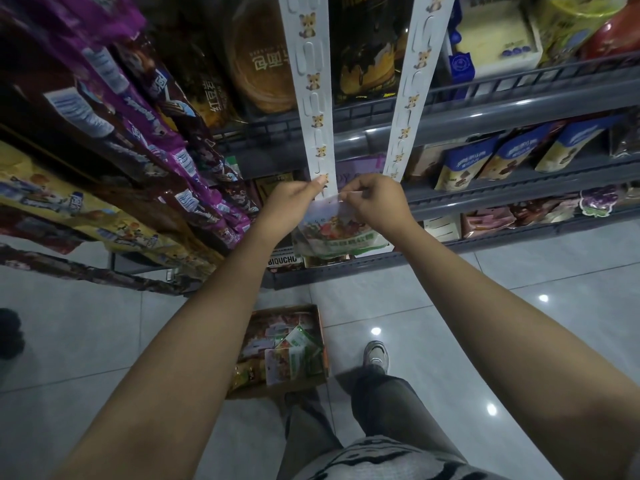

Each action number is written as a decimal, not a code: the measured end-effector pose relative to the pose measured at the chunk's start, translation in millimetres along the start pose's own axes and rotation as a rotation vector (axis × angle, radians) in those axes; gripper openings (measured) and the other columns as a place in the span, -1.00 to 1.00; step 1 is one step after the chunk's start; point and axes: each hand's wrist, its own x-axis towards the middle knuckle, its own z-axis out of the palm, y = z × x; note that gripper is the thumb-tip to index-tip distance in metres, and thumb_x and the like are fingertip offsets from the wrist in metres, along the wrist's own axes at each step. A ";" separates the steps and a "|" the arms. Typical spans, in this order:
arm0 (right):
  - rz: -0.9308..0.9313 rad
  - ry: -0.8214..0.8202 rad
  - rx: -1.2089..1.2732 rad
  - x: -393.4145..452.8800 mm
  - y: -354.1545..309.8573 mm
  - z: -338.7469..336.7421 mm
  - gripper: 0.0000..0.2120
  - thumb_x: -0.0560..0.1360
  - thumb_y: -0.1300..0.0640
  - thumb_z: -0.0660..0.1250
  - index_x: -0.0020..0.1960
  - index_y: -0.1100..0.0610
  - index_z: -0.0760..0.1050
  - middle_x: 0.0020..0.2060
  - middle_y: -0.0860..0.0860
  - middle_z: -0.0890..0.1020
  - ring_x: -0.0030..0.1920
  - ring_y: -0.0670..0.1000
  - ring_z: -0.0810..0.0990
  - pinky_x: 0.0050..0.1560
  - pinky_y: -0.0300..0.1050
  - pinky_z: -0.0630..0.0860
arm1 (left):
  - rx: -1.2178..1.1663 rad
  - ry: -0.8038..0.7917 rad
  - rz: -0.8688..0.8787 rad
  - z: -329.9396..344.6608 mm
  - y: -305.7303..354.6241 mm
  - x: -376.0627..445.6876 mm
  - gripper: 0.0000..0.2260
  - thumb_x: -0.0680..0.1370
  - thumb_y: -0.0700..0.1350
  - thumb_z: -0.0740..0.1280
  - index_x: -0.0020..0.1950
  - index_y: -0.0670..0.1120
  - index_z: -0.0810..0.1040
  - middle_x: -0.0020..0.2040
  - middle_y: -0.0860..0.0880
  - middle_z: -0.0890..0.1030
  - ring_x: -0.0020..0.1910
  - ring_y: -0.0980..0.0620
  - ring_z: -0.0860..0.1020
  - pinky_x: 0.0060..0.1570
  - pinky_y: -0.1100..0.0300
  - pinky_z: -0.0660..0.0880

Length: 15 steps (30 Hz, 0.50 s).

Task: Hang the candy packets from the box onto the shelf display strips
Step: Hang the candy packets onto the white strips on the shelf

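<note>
Two white display strips with small animal prints hang down in front of the shelves, the left strip point(313, 95) and the right strip point(412, 88). My left hand point(294, 199) pinches the bottom end of the left strip. My right hand point(374, 199) pinches the clear top edge of a candy packet point(332, 233) and holds it against that strip's lowest tab. The packet hangs between my hands. On the floor below stands an open cardboard box point(320, 327) with several more candy packets point(291, 355) inside.
Grey shelves point(485, 119) carry snack bags and boxes on several levels. Purple and yellow snack packs point(145, 140) hang in rows at the left. My legs and a shoe point(375, 355) stand on the glossy tile floor to the right of the box.
</note>
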 end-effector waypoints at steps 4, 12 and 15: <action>-0.023 0.003 0.012 -1.0 -3.6 -1.8 -0.88 0.49 0.11 0.36 -0.12 0.15 0.63 -0.20 -0.02 0.63 -0.14 -0.06 0.54 -0.06 -0.06 0.54 | 0.011 0.041 -0.065 -1.8 9.4 0.9 -0.60 0.56 0.07 0.26 -0.07 -0.31 0.47 -0.42 0.03 0.43 -0.38 0.10 0.39 -0.30 0.20 0.28; -0.124 0.017 -0.087 -0.1 -15.2 -8.5 -0.84 0.49 0.07 0.37 -0.12 0.17 0.63 -0.16 0.03 0.67 -0.16 -0.06 0.54 -0.08 -0.07 0.54 | 0.047 0.012 -0.088 -9.5 20.7 -7.8 -0.62 0.55 0.11 0.23 -0.21 -0.20 0.51 -0.46 0.00 0.28 -0.41 0.04 0.28 -0.33 0.13 0.18; -0.126 0.009 -0.110 1.9 -18.4 -10.6 -0.84 0.49 0.07 0.36 -0.11 0.16 0.62 -0.15 0.03 0.66 -0.14 -0.07 0.53 -0.09 -0.11 0.51 | 0.096 -0.034 -0.101 -12.5 24.8 -8.6 -0.61 0.54 0.13 0.21 -0.41 -0.06 0.41 -0.39 -0.03 0.33 -0.36 0.03 0.31 -0.30 0.11 0.20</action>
